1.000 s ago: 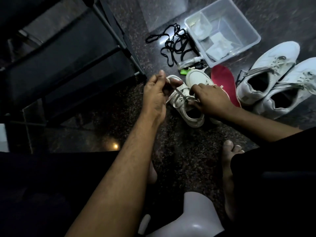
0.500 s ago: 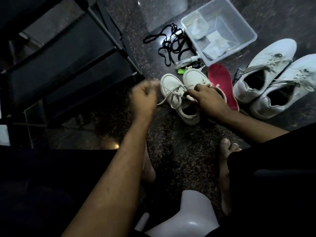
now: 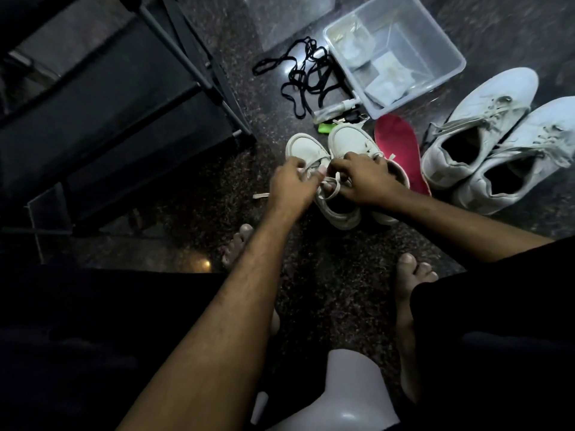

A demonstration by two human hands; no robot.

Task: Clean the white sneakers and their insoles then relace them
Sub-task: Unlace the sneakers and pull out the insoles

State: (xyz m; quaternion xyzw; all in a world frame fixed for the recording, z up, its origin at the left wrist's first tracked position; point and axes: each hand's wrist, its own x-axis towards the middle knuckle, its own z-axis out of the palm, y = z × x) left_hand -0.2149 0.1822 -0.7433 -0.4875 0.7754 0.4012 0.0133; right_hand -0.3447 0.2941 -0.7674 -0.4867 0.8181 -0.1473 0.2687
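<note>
- Left hand [image 3: 291,185] pinching white lace [image 3: 328,189] over small sneaker [image 3: 314,169] on floor [image 3: 326,275]; right hand [image 3: 365,178] curled on same lace.
- Risk: lace end slipping from pinch, undoing threading.
- Risk: uneven pull skewing lace lengths, dragging sneaker against its pair.

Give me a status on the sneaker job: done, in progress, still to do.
Done: the large white sneakers at the right carry their laces. In hand: the left hand and right hand both pinch the white lace on the small white sneaker, apparently tying it. Left: the red insole lies out on the dark speckled floor; black laces lie loose beside the clear plastic tub.
</note>
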